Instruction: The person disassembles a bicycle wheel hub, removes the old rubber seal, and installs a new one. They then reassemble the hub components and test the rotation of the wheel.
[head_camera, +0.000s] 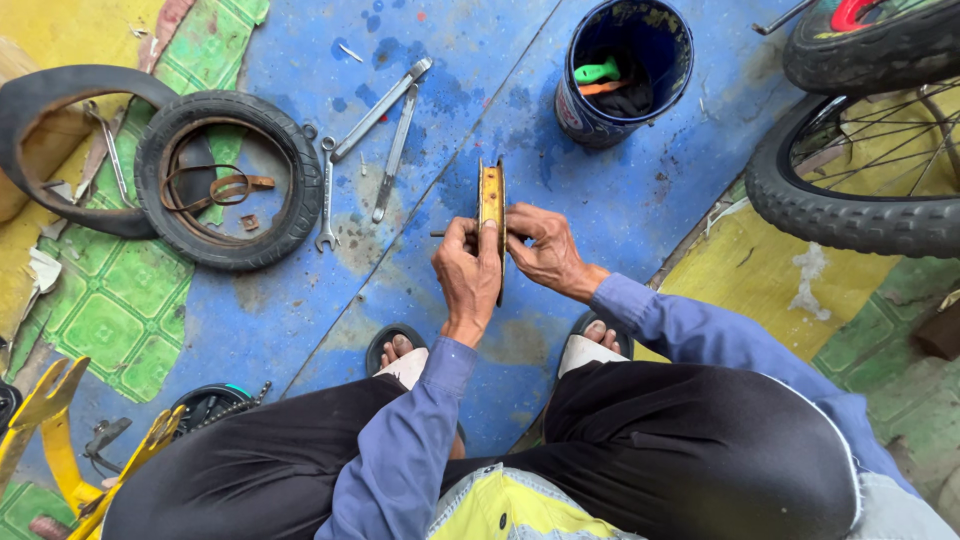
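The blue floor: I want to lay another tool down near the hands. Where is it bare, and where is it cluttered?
Bare blue floor lies between the small wheel rim both hands hold, the blue bucket and the bicycle tyre. A second patch sits between the left foot and the small tyre. It is crowded left of the rim, where the wrenches lie.

Both hands, the left hand (468, 272) and the right hand (545, 250), close around an upright yellow wheel rim (491, 200), so nothing passes between them. Ahead of the rim, a strip of bare blue floor (600, 215) lies open up to the blue bucket (624, 70), which blocks the way further on. To the left, three wrenches (380, 125) lie scattered, and beyond them a small tyre (228, 180) closes that side. To the right, a bicycle wheel (860, 170) walls off the floor. The person's sandalled feet (398, 350) hem in the near side.
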